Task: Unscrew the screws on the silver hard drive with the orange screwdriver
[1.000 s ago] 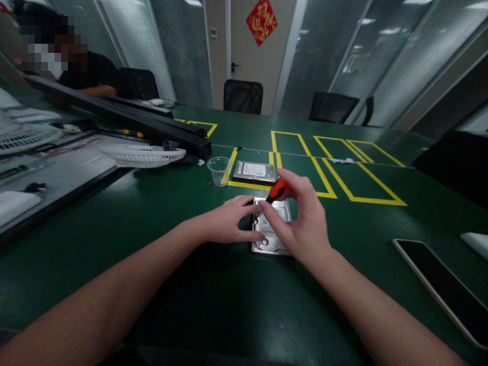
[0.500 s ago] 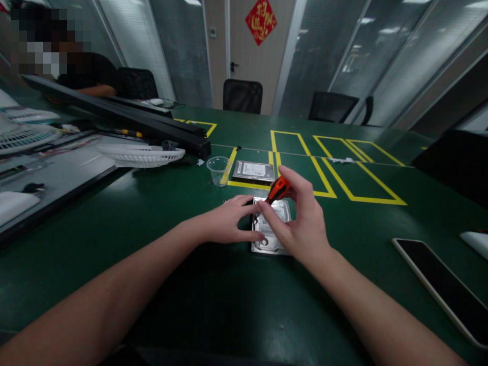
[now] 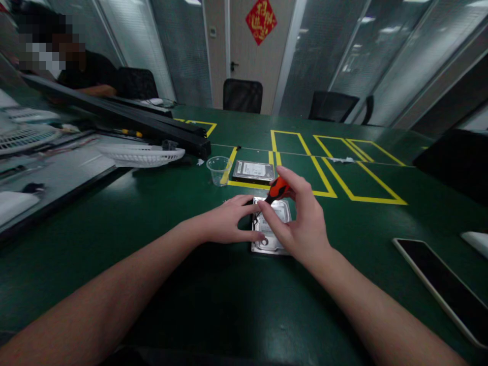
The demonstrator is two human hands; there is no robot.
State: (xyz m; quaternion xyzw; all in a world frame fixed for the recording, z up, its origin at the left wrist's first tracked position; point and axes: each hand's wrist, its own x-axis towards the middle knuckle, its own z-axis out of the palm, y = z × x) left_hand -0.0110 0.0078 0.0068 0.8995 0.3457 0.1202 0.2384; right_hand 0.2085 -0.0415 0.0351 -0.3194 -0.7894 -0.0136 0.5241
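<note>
A silver hard drive [image 3: 275,243] lies label up on the green table in front of me. My left hand [image 3: 229,219] reaches it from the left, thumb and fingers spread, with the thumb resting on its lid and the index finger near its upper left part. In my right hand [image 3: 305,218] is a red and black screwdriver [image 3: 278,189], pinched by the handle and slanting down to the left. Its shaft points at the drive's upper left side; fingers partly hide the tip. The right hand also covers the drive's right edge.
Behind the drive sit a second hard drive [image 3: 253,172] inside yellow tape and a clear plastic cup [image 3: 218,171]. A phone [image 3: 438,284] lies at right. Fan parts [image 3: 141,154] and long black bars [image 3: 152,119] crowd the left. A person [image 3: 91,76] sits at far left.
</note>
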